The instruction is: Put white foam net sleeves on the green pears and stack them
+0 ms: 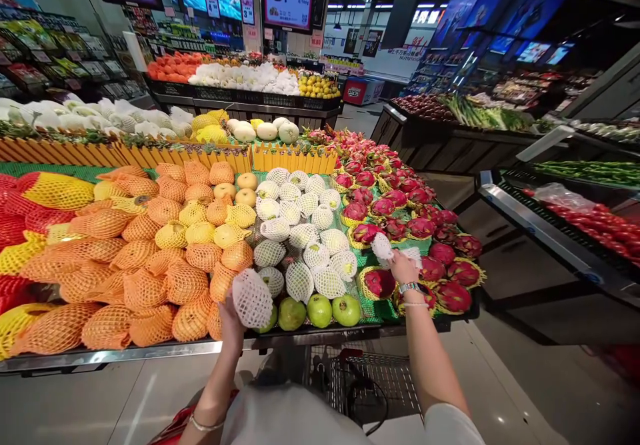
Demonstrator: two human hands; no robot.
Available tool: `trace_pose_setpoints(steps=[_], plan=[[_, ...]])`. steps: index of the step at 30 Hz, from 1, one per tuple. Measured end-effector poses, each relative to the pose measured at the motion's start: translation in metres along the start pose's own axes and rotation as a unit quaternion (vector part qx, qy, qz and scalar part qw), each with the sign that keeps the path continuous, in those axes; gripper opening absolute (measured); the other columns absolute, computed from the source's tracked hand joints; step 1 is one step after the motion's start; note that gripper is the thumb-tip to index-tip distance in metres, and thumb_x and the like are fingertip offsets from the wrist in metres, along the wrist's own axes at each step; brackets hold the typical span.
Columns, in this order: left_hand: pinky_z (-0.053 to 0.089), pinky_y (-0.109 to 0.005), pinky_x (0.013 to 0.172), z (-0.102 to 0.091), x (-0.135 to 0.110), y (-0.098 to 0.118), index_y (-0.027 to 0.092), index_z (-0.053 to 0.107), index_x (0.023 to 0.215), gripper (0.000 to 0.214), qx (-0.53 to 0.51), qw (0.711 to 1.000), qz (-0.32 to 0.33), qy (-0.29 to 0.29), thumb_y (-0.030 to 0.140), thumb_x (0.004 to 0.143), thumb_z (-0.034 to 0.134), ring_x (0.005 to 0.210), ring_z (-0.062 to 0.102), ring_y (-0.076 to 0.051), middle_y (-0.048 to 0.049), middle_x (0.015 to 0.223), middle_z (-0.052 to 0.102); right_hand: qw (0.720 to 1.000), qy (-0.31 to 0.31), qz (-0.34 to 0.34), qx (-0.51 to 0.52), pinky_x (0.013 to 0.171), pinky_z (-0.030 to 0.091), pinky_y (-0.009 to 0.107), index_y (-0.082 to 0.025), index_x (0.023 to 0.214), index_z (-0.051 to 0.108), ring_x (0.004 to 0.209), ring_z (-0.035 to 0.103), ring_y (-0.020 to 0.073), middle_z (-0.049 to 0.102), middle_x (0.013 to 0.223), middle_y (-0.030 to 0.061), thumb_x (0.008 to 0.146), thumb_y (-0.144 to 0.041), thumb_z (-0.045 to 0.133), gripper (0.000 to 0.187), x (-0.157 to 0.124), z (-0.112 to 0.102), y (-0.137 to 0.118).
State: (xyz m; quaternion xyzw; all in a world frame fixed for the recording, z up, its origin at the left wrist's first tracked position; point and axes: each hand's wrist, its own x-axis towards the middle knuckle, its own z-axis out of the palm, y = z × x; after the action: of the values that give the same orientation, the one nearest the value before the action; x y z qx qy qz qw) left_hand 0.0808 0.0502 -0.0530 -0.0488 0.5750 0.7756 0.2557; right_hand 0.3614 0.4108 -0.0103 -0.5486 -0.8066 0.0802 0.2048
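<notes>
My left hand (231, 324) is closed around a fruit in a white foam net (253, 298), held up over the front edge of the display. Beside it lies a row of bare green fruits (320, 310), with more white-netted fruits (300, 282) behind them. My right hand (404, 268) grips a white foam net (383, 246) above the dragon fruits (379, 283); part of the net sticks out on the far side of the fingers. Whether anything is inside that net I cannot tell. The right fingertips are partly hidden.
Orange-netted fruits (145, 288) fill the left of the display. A low yellow fence (295, 161) runs behind the fruits. Below the front edge stands a metal shopping cart (395, 382). Tomatoes (595, 228) lie on a stand at the right, across an aisle.
</notes>
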Motion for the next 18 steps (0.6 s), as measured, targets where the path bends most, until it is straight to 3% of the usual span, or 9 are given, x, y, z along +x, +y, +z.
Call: trace_pose_setpoints(steps=[5, 9, 11, 14, 16, 18], plan=[[0.056, -0.044, 0.092, -0.016, -0.008, 0.009, 0.025, 0.063, 0.107, 0.058, 0.050, 0.998, 0.030, -0.034, 0.061, 0.064, 0.078, 0.108, 0.065, -0.032, -0.0063, 0.105, 0.070, 1.000, 0.025, 0.002, -0.002, 0.090, 0.048, 0.052, -0.025, 0.106, 0.077, 0.107, 0.061, 0.0340, 0.069, 0.126, 0.0141, 0.071, -0.007, 0.049, 0.048, -0.016, 0.001, 0.011], [0.052, -0.037, 0.094, -0.012, -0.028, 0.015, 0.023, 0.062, 0.106, 0.046, 0.100, 0.983, 0.110, -0.107, 0.050, 0.073, 0.076, 0.105, 0.065, -0.025, -0.0060, 0.106, 0.070, 0.997, 0.075, -0.016, 0.034, 0.098, 0.045, 0.051, -0.017, 0.118, 0.072, 0.115, 0.060, 0.0313, 0.067, 0.126, 0.0164, 0.073, -0.005, 0.040, 0.056, -0.025, -0.005, 0.013], [0.051, -0.036, 0.095, -0.006, -0.038, 0.016, 0.022, 0.061, 0.109, 0.043, 0.116, 0.977, 0.120, -0.131, 0.047, 0.077, 0.075, 0.106, 0.065, -0.025, -0.0066, 0.108, 0.070, 0.987, 0.142, -0.022, 0.073, 0.100, 0.043, 0.056, -0.013, 0.118, 0.070, 0.118, 0.058, 0.0334, 0.066, 0.126, 0.0193, 0.077, -0.010, 0.040, 0.051, -0.036, -0.008, 0.005], [0.051, -0.036, 0.091, 0.002, -0.049, 0.017, 0.021, 0.062, 0.111, 0.043, 0.137, 0.969, 0.113, -0.171, 0.046, 0.079, 0.074, 0.103, 0.065, -0.024, -0.0068, 0.107, 0.070, 0.943, 0.260, -0.064, 0.195, 0.098, 0.046, 0.057, -0.014, 0.107, 0.074, 0.108, 0.064, 0.0335, 0.072, 0.111, 0.0178, 0.085, -0.021, 0.046, 0.036, -0.067, -0.015, -0.025], [0.050, -0.036, 0.091, 0.006, -0.054, 0.018, 0.021, 0.064, 0.110, 0.039, 0.158, 0.955, 0.124, -0.217, 0.045, 0.081, 0.073, 0.102, 0.065, -0.024, -0.0070, 0.107, 0.070, 0.929, 0.198, -0.135, 0.281, 0.093, 0.052, 0.049, -0.018, 0.103, 0.075, 0.100, 0.068, 0.0291, 0.075, 0.103, 0.0138, 0.090, -0.025, 0.051, 0.028, -0.099, -0.023, -0.057], [0.048, -0.036, 0.093, 0.010, -0.059, 0.019, 0.021, 0.069, 0.108, 0.033, 0.188, 0.932, 0.157, -0.266, 0.043, 0.084, 0.071, 0.103, 0.063, -0.025, -0.0071, 0.106, 0.069, 0.908, 0.052, -0.230, 0.346, 0.087, 0.056, 0.042, -0.023, 0.102, 0.075, 0.095, 0.071, 0.0248, 0.077, 0.101, 0.0095, 0.093, -0.022, 0.052, 0.025, -0.132, -0.030, -0.091]])
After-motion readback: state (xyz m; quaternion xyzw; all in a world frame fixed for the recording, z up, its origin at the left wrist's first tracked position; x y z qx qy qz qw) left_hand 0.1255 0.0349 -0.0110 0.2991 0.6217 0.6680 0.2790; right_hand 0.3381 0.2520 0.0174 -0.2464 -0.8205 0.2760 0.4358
